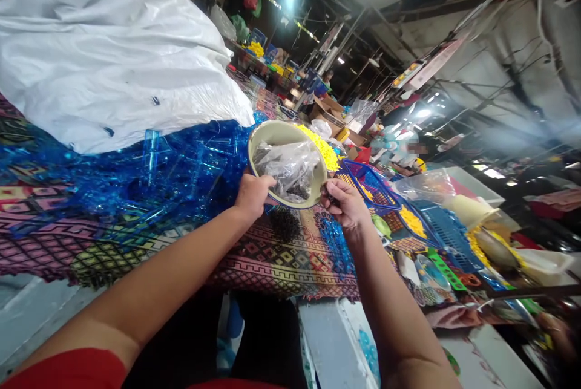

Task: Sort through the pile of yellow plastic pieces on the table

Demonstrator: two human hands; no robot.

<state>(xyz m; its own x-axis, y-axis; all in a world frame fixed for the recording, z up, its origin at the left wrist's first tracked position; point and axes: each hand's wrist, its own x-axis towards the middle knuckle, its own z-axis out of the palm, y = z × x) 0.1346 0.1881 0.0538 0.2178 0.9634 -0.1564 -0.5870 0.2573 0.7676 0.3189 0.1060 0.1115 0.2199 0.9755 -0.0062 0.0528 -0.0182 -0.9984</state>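
The left hand (253,196) grips the near rim of the bowl (281,130), thumb over the edge, which seems to keep it tilted towards the person. Inside lies a clear plastic bag (288,162) (some black pieces (297,190) are beside it). The right hand (344,200), at the bowl's right side, is closed around dark bits (333,200), though their exact shape I cannot tell. A dark pile (284,224) rests just below, on the patterned cloth (254,256), perhaps for easy reach.

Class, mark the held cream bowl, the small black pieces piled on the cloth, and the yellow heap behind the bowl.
Cream bowl (282,131), head view: upper inner wall.
Small black pieces (285,224), head view: middle of the pile.
Yellow heap (324,149), head view: middle of its visible part.
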